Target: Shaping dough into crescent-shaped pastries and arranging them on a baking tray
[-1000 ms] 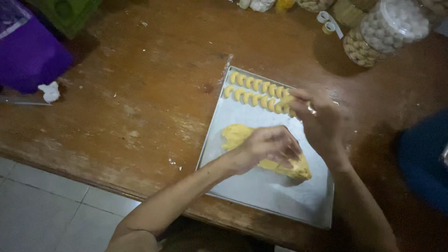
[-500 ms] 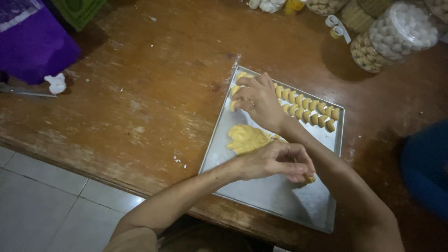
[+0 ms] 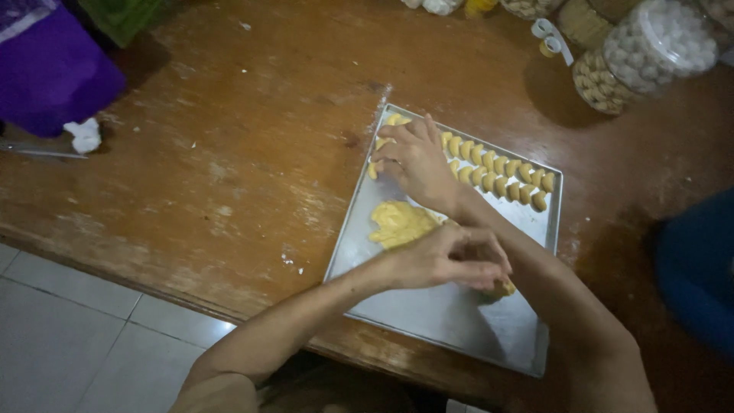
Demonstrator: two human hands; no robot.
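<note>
Scratched brown wooden table (image 3: 229, 168) bears a rectangular metal baking tray (image 3: 428, 321). Right hand (image 3: 417, 162), fingers spread, touches small crescent-shaped yellow dough pieces (image 3: 497, 167); left hand (image 3: 451, 258) curls closed beside a soft yellow dough lump (image 3: 399, 223).

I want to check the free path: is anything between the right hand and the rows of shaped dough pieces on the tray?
Nothing visible. The right hand already rests on the left end of the rows of shaped dough pieces on the metal baking tray. The dough lump and left hand lie nearer the person.
</note>
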